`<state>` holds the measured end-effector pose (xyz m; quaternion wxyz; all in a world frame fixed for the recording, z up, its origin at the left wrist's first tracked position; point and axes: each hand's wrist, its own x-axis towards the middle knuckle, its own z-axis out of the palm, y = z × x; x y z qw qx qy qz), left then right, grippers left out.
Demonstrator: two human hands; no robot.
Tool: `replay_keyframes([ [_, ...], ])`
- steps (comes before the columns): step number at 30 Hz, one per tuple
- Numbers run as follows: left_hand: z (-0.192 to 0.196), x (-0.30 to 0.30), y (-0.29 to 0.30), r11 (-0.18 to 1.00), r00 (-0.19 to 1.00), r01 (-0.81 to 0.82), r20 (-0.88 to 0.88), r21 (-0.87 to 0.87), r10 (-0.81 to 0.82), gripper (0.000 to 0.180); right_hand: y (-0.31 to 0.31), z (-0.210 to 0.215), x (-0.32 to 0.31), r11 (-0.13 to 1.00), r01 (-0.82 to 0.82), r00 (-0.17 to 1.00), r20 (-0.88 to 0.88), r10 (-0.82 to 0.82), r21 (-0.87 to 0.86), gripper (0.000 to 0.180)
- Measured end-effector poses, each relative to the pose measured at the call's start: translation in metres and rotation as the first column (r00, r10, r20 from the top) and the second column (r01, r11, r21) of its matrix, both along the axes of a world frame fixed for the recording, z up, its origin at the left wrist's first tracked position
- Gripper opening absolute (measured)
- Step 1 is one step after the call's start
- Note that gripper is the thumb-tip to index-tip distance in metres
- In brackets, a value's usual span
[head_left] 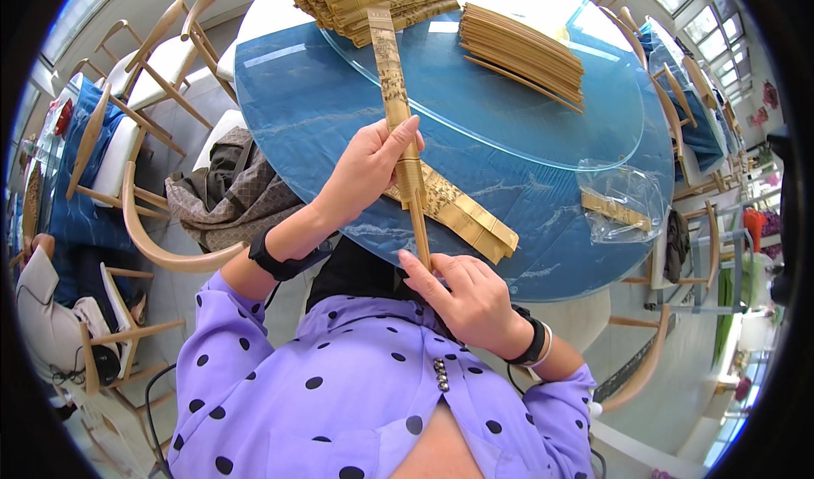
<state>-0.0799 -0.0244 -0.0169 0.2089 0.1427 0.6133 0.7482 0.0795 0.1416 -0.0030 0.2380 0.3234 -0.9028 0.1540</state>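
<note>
My left hand [366, 169] is closed around a long gold printed paper chopstick sleeve [389, 70], held slanting over the table's near edge. Out of the sleeve's lower end stick wooden chopsticks [420, 231]. The fingers of my right hand [476, 299] are closed on the lower tips of these chopsticks, close to my body. Beneath and to the right of the held sleeve, more gold sleeves [466, 214] lie on the blue tabletop. Farther off is a heaped pile of gold sleeves [381, 0], and right of it lies a stack of wooden chopsticks [524, 53].
The round table has a blue marbled cover [288, 123] and a raised glass turntable [585, 131]. A clear plastic bag [623, 203] with a gold strip lies at the right. A patterned bag [229, 186] rests on a chair at the left. Wooden chairs [140, 216] stand around.
</note>
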Motion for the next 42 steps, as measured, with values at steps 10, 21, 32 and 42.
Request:
replay_keyframes([
  [10, 0.011, 0.014, 0.002, 0.992, 0.983, -0.1, -0.147, 0.082, 0.111, 0.043, 0.003, 0.018, -0.009, 0.978, -0.13, 0.986, 0.078, 0.144, -0.161, 0.044],
  [21, 0.016, 0.017, 0.004, 0.99, 0.958, -0.132, -0.249, 0.05, 0.14, 0.042, -0.002, 0.021, -0.024, 0.993, -0.088, 0.992, -0.093, 0.081, -0.074, 0.042],
  [32, 0.019, 0.017, 0.001, 0.988, 0.958, -0.155, -0.242, 0.009, 0.152, 0.043, 0.006, 0.028, -0.028, 0.998, -0.068, 0.986, -0.152, 0.067, -0.003, 0.033],
  [42, 0.016, 0.026, 0.005, 0.988, 0.961, -0.15, -0.236, -0.023, 0.141, 0.044, 0.004, 0.032, -0.039, 0.997, -0.021, 0.983, -0.183, 0.007, -0.077, 0.03],
])
